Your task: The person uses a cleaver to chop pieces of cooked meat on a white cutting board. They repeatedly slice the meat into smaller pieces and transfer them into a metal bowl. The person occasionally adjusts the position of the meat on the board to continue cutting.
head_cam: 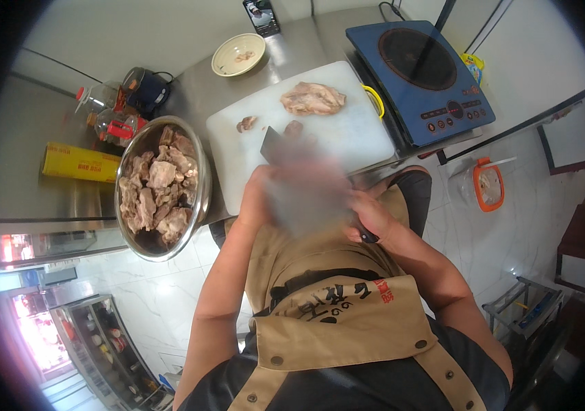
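A white cutting board lies before me on the steel counter. On it are a large piece of cooked-looking meat, a small dark scrap and another chunk. My right hand grips the black handle of a kitchen knife at the board's near edge. A dark blade corner shows over the board; a blurred patch hides most of the blade. My left hand is at the near left of the board, its fingers lost in that blur, so its hold is unclear.
A steel bowl of meat pieces stands left, beside a yellow box and plastic bottles. Behind the board are a cream bowl with scraps and a propped phone. A blue induction cooker sits right.
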A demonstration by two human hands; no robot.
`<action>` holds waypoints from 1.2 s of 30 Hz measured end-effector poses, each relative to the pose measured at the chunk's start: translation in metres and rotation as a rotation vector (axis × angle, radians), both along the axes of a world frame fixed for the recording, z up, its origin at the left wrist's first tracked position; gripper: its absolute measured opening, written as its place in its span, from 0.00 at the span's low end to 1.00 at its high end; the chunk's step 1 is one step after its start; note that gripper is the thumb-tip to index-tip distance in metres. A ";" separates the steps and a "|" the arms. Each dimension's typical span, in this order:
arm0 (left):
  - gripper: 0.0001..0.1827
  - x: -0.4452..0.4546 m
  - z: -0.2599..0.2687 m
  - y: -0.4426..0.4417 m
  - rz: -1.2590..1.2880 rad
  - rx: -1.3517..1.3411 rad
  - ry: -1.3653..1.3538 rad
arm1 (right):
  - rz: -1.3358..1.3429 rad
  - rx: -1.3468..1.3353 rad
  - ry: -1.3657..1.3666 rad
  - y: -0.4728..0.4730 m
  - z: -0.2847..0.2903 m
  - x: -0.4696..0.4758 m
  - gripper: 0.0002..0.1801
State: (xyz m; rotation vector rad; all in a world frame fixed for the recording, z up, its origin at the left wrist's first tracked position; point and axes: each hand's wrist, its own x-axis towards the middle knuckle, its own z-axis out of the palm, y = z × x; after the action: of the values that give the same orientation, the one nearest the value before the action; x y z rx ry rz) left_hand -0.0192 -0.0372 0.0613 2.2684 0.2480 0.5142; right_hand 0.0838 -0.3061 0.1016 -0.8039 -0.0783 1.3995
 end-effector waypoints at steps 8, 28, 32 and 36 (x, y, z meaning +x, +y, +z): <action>0.08 -0.009 -0.008 0.004 0.070 -0.110 0.029 | 0.057 -0.033 -0.456 0.027 -0.004 -0.002 0.11; 0.16 0.011 -0.027 0.041 0.242 -0.016 0.042 | 0.050 -0.128 -0.390 0.011 0.021 0.033 0.12; 0.22 0.006 -0.020 0.035 0.191 -0.003 0.009 | 0.093 -0.175 -0.569 0.005 0.031 0.034 0.11; 0.21 -0.007 -0.013 0.021 0.270 -0.035 -0.020 | 0.049 -0.154 -0.602 -0.006 0.034 0.018 0.19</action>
State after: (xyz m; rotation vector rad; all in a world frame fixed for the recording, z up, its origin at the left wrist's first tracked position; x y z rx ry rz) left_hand -0.0264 -0.0159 0.0486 2.2065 0.5542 0.6653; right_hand 0.1016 -0.3124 0.1356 -1.3405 -0.4611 1.1771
